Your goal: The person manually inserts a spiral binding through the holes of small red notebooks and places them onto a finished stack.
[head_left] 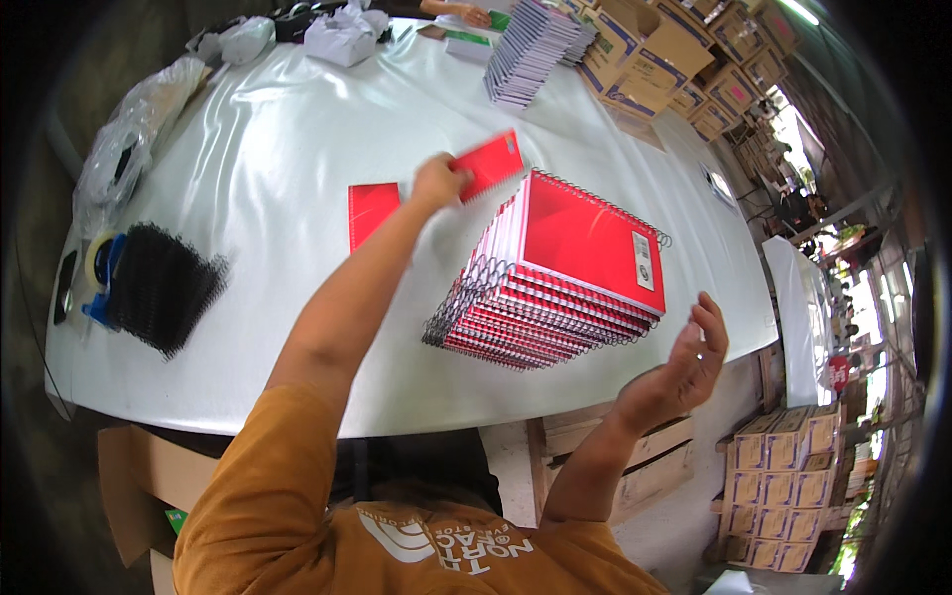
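Observation:
My left hand (441,183) reaches over the white table, its fingers closed on the edge of a red notebook cover (492,165) with a row of punched holes. Another red cover (373,215) lies flat beside my left forearm. Just right of the held cover rises a tall stack of red spiral notebooks (585,243), its wire coils showing along the sides. The top one carries a white label. My right hand (684,367) hovers at the stack's near right corner, fingers apart and palm bare, not touching the notebooks.
A heap of black spiral coils (164,288) sits at the left, next to a blue tape dispenser (102,283) and a dark phone (65,286). Far off stand a stack of notebooks (526,55), cartons (635,59) and another person's hand (474,15). Plastic wrap (139,129) lines the left edge.

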`<state>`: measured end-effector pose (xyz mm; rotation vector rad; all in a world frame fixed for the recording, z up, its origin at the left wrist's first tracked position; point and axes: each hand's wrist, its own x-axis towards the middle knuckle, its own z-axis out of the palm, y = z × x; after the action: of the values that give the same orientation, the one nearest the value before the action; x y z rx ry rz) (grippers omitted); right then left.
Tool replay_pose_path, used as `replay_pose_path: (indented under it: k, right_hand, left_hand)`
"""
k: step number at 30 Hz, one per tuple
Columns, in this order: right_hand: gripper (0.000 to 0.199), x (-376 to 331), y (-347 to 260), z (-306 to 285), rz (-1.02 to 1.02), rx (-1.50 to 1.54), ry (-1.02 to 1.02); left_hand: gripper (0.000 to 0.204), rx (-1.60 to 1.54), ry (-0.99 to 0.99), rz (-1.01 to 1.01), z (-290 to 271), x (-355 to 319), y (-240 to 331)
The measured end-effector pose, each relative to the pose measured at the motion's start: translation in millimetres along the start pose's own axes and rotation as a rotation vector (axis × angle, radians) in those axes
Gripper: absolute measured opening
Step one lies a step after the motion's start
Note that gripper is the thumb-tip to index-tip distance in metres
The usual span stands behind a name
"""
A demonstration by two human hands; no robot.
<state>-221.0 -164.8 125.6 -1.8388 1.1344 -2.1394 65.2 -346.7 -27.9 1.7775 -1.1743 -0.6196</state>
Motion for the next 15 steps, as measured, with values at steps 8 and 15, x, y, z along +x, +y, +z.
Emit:
replay_pose_path:
  k: [8, 15]
  right_hand:
    - [0.031, 29, -40, -4, 0.049, 0.28, -0.158]
    - [0.027, 63, -87, 25, -0.007, 0.338, -0.189]
  left_hand:
    - [0.033, -0.641, 0.222, 0.579, -148, -113, 168]
    - [0.035, -0.608, 0.201, 0.915, -136, -225, 229]
